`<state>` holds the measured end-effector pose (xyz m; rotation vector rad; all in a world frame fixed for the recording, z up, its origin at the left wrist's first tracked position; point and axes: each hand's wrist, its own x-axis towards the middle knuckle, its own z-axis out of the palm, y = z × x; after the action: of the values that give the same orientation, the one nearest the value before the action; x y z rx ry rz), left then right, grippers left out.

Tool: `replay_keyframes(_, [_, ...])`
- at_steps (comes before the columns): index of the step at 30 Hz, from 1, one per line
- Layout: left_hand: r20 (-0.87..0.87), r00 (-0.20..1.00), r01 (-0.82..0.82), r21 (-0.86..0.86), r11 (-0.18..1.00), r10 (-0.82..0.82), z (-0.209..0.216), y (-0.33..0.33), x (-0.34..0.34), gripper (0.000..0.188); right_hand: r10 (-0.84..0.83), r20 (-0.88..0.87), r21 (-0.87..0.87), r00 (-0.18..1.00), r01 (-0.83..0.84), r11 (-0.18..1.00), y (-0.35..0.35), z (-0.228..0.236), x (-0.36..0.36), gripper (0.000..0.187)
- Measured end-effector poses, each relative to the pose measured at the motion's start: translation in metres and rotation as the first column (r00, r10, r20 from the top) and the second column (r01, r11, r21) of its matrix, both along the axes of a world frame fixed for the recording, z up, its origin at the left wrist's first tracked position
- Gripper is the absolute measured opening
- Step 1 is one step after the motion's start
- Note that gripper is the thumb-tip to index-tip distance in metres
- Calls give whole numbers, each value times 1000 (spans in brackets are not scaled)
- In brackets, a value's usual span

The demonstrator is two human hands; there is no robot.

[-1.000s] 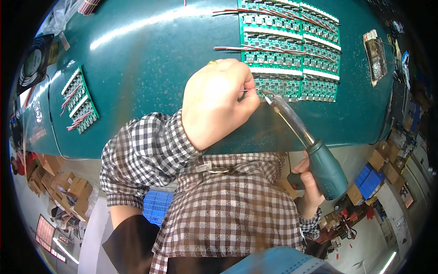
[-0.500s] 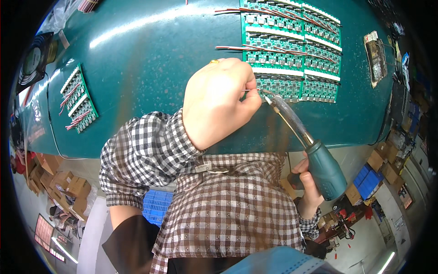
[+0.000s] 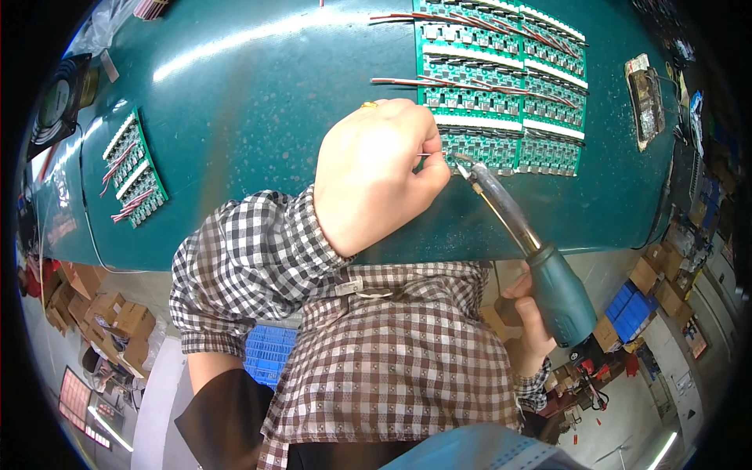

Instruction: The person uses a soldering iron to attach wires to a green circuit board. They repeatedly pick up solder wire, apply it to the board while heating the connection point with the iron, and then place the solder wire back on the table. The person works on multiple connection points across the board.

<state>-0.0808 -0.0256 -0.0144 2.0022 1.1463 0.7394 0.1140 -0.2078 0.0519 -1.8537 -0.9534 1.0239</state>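
Note:
A thin wire (image 3: 424, 154) is pinched between the thumb and fingers of my left hand (image 3: 376, 168), with its end at the lower left edge of a green circuit board panel (image 3: 479, 149). My right hand (image 3: 533, 327) is wrapped round the green handle of a soldering iron (image 3: 562, 296). The iron's tip points up and left, close to the wire end and the board. Whether tip and wire touch is too small to make out. Red, white and black wires (image 3: 470, 84) lie across the upper rows of the panels.
At the left lies a smaller green circuit board (image 3: 135, 168) with wires. Behind it stands a black fan (image 3: 59, 106). A dirty, worn block (image 3: 644, 102) lies at the right of the green table (image 3: 258, 117). Beyond the table are cardboard boxes (image 3: 133, 321) and a blue crate (image 3: 269, 354).
The soldering iron has turned slightly, and its barrel looks a little different near the tip. My left hand stays almost where it was, still pinching the wire.

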Motion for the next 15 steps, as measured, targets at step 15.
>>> replay_keyframes(15, [-6, 1000, -14, 2, 1000, 14, -1, 0, -1, 13, -35, -45, -60, 998, 32, 998, -4, 2, 2, 53])
